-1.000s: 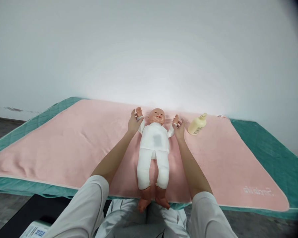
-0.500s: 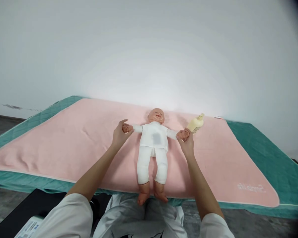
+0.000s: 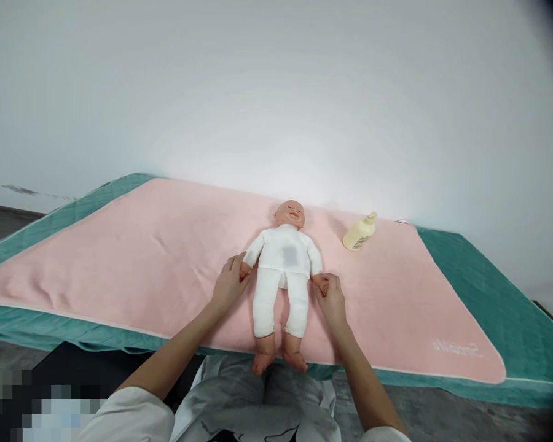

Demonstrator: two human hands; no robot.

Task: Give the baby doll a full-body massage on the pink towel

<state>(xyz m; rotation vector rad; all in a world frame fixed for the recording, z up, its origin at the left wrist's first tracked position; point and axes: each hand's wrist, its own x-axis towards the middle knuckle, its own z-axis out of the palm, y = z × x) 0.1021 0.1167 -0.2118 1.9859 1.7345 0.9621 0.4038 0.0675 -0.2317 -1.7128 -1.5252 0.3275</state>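
A baby doll (image 3: pixel 284 252) with a white cloth body lies on its back on a pink mat (image 3: pixel 133 264), head away from me and feet over the near edge. My left hand (image 3: pixel 229 284) is closed round the doll's hand on the left side. On the other side, my right hand (image 3: pixel 332 299) grips the doll's other hand between thumb and fingers. Both doll arms slope down beside its body. A pale yellow pump bottle (image 3: pixel 359 232) stands on the mat, right of the doll's head.
Under the mat is a green quilted cover (image 3: pixel 498 288), showing at both sides and along the front. A white wall (image 3: pixel 276 92) rises behind. My legs are against the near edge, with a black surface (image 3: pixel 69 374) at the lower left.
The doll's arms have come down from stretched out sideways to beside its body, with both my hands moving inward and toward me while holding its hands.
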